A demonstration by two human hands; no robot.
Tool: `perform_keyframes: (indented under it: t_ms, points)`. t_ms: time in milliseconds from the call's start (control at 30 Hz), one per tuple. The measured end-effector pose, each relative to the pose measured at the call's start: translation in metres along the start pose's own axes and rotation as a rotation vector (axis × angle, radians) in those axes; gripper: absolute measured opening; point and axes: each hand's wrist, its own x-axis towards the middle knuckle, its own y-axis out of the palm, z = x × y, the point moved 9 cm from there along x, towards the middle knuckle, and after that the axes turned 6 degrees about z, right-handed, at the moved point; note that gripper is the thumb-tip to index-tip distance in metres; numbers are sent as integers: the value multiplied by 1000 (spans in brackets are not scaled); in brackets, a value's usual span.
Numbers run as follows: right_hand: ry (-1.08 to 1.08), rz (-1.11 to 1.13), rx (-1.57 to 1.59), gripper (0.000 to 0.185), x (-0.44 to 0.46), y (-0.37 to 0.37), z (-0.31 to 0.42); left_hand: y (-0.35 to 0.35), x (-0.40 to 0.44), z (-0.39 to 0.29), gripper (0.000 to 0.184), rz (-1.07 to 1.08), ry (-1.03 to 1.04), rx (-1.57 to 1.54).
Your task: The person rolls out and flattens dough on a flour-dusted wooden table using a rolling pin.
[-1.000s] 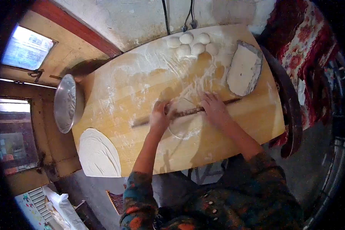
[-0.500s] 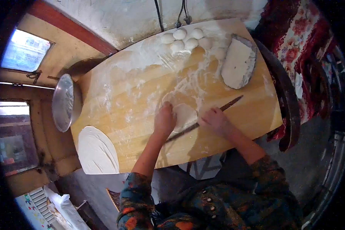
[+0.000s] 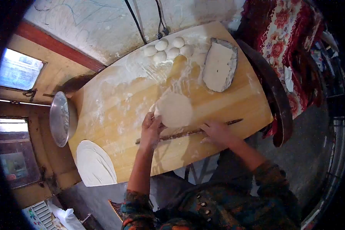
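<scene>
A thin round of dough [image 3: 175,110] lies at the middle of the floured board, its left edge pinched between the thumb and fingers of my left hand [image 3: 151,129]. Just below the dough, a slim dark rolling pin [image 3: 182,133] slants across the board. My right hand [image 3: 217,133] is closed over the pin's right part, and the pin's tip shows beyond it. The left end of the pin passes behind my left wrist.
Several dough balls [image 3: 160,56] sit at the board's back edge. A grey-rimmed container of flour [image 3: 220,65] stands back right. Large rolled dough sheets [image 3: 96,163] overhang the front left corner. A metal bowl [image 3: 61,119] stands at the left edge.
My left hand has shifted left and down relative to the dough, which now looks rounder and lies flat above the pin. The right hand stays on the pin. The camera view has shifted.
</scene>
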Motion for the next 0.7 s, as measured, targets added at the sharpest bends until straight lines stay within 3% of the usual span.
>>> perform_keyframes:
  t_ms: [33,67,133,200,267,367,400,467,500,567,600,667,700]
  points:
    - [14,-18,-30,35,3,-3,-12,-19,5,16,32,-39,5,-4]
    - [26,-34,-61,35,9,-8,-26,-46,7,36,29,-124,-73,247]
    - [303,36,-325,42,34,-35,-80,-58,5,50,28,-168,-82,113]
    - [525,-188,-393,54,60,-91,-125,-65,-2,58,27,-194,-104,96]
    - [515,-389,-479,56,93,-118,-151,-67,-4,53,27,-197,-106,203]
    - [624,-408,-524,54,127,-113,-196,-67,-16,46,30,-290,-67,528]
    - [659,-420,-507,54,135,-109,-204,-63,-17,31,30,-319,100,659]
    - [739,-469,-374,51,140,-94,-222,-63,-30,37,34,-345,51,768]
    - [729,-465,-381,46,141,-91,-220,-54,-36,30,37,-351,18,821]
    - [710,-465,-400,34,141,-91,-216,-37,-33,14,45,-309,248,1220]
    - [757,-366,-332,31,142,-89,-218,-25,-30,6,50,-284,378,1417]
    - [836,-172,-201,26,145,-88,-214,-6,-10,0,55,-169,415,1571]
    - [820,-183,-181,25,142,-86,-222,4,-2,-3,58,-112,434,1646]
